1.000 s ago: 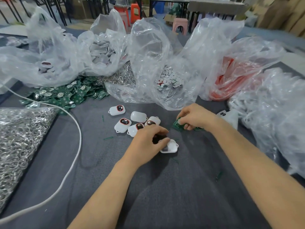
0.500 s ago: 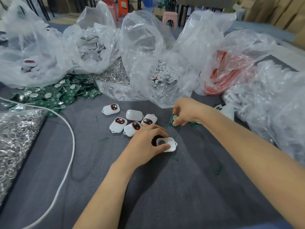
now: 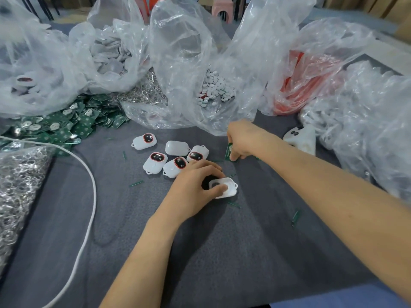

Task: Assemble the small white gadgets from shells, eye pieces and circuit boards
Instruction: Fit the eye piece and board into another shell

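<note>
Your right hand (image 3: 243, 138), which lay low with its knuckles up a second ago, has turned and now pinches a green circuit board (image 3: 229, 150) so that it stands on its edge. Your left hand (image 3: 195, 185) has drawn its fingers back off the white shell (image 3: 230, 190). The shell's open inside now shows, and your thumb tip rests in it.

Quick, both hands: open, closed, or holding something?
The left hand grips the white shell on the table.
The right hand pinches a green circuit board.
</note>
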Action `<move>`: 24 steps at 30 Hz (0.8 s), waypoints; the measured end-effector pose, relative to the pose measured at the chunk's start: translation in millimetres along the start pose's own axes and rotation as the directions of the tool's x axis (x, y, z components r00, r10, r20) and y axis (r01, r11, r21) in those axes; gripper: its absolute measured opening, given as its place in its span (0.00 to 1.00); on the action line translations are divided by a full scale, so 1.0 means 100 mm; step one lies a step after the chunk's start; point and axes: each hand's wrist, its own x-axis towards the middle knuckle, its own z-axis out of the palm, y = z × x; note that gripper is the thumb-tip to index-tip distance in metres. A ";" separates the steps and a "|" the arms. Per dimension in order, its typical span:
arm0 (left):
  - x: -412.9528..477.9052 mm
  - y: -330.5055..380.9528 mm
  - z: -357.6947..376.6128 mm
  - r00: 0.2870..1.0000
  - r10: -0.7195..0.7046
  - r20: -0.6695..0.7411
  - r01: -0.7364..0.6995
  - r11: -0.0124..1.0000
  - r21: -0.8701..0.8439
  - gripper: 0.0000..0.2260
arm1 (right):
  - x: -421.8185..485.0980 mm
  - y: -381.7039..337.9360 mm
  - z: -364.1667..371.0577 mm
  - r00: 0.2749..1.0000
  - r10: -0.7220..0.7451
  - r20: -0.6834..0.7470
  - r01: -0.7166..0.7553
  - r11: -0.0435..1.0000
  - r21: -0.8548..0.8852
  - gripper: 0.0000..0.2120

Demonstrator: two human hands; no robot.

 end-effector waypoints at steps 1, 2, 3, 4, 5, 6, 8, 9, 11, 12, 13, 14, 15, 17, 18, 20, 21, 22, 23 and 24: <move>0.00 0.00 0.00 1.000 -0.007 0.002 0.007 1.000 -0.001 0.07 | -0.01 0.01 0.01 1.000 -0.002 -0.011 0.002 1.000 -0.008 0.19; 0.00 0.01 -0.01 1.000 -0.012 0.007 0.012 1.000 -0.002 0.07 | -0.01 0.02 0.02 1.000 -0.003 -0.017 0.003 1.000 -0.007 0.19; 0.00 0.01 -0.02 1.000 -0.016 0.011 0.016 1.000 -0.007 0.08 | -0.02 0.03 0.02 1.000 -0.001 -0.019 0.001 1.000 -0.002 0.19; 0.00 0.01 -0.03 1.000 -0.019 0.016 0.019 1.000 -0.016 0.09 | -0.03 0.02 0.03 1.000 -0.002 -0.028 0.002 1.000 -0.004 0.17; 0.00 0.02 -0.04 1.000 -0.020 0.023 0.020 0.999 -0.024 0.11 | -0.03 0.02 0.04 0.999 -0.008 -0.052 0.007 1.000 -0.021 0.14; 0.00 0.02 -0.06 0.999 -0.022 0.038 0.023 0.999 -0.029 0.13 | -0.04 0.01 0.06 0.996 -0.017 -0.092 0.012 0.999 -0.051 0.11; -0.02 0.03 -0.08 0.996 -0.032 0.087 0.034 0.999 -0.025 0.20 | -0.07 -0.02 0.14 0.979 -0.036 -0.201 0.014 0.994 -0.107 0.11; -0.02 0.03 -0.08 0.993 -0.034 0.113 0.036 0.999 -0.012 0.24 | -0.09 -0.02 0.20 0.968 -0.050 -0.248 0.020 0.992 -0.122 0.13; -0.03 0.03 -0.08 0.989 -0.019 0.149 0.014 0.999 0.034 0.27 | -0.14 0.01 0.33 0.945 -0.099 -0.310 0.061 0.990 -0.131 0.09; -0.04 0.03 -0.08 0.987 -0.012 0.158 0.005 0.999 0.049 0.26 | -0.17 0.04 0.39 0.931 -0.137 -0.340 0.096 0.986 -0.133 0.04; -0.05 0.02 -0.08 0.987 -0.006 0.162 -0.003 0.999 0.054 0.25 | -0.19 0.10 0.46 0.913 -0.162 -0.375 0.126 0.985 -0.118 0.07; -0.06 0.01 -0.08 0.987 0.004 0.162 -0.013 0.999 0.052 0.23 | -0.21 0.17 0.52 0.896 -0.179 -0.406 0.156 0.984 -0.088 0.10; -0.06 0.00 -0.08 0.987 0.017 0.160 -0.025 0.998 0.052 0.22 | -0.24 0.25 0.56 0.882 -0.161 -0.443 0.182 0.983 0.005 0.10; -0.06 -0.01 -0.09 0.987 0.040 0.155 -0.050 0.997 0.058 0.19 | -0.31 0.41 0.60 0.857 -0.068 -0.511 0.240 0.930 0.278 0.09; -0.06 -0.01 -0.09 0.986 0.047 0.160 -0.056 0.997 0.057 0.18 | -0.35 0.49 0.61 0.853 -0.010 -0.522 0.261 0.875 0.409 0.09; -0.06 0.00 -0.09 0.983 0.052 0.174 -0.060 0.997 0.042 0.18 | -0.43 0.60 0.62 0.874 0.064 -0.483 0.266 0.767 0.583 0.10; -0.06 0.01 -0.10 0.983 0.052 0.177 -0.058 0.998 0.031 0.19 | -0.45 0.64 0.64 0.891 0.079 -0.447 0.268 0.702 0.659 0.12; -0.06 0.02 -0.11 0.983 0.050 0.178 -0.054 0.998 0.021 0.20 | -0.48 0.66 0.65 0.912 0.081 -0.403 0.272 0.617 0.738 0.12; -0.06 0.02 -0.12 0.983 0.046 0.177 -0.048 0.999 0.009 0.22 | -0.50 0.67 0.66 0.932 0.071 -0.355 0.269 0.518 0.812 0.13; -0.07 0.03 -0.13 0.984 0.039 0.175 -0.038 0.999 -0.008 0.24 | -0.52 0.68 0.67 0.950 0.055 -0.308 0.258 0.418 0.871 0.13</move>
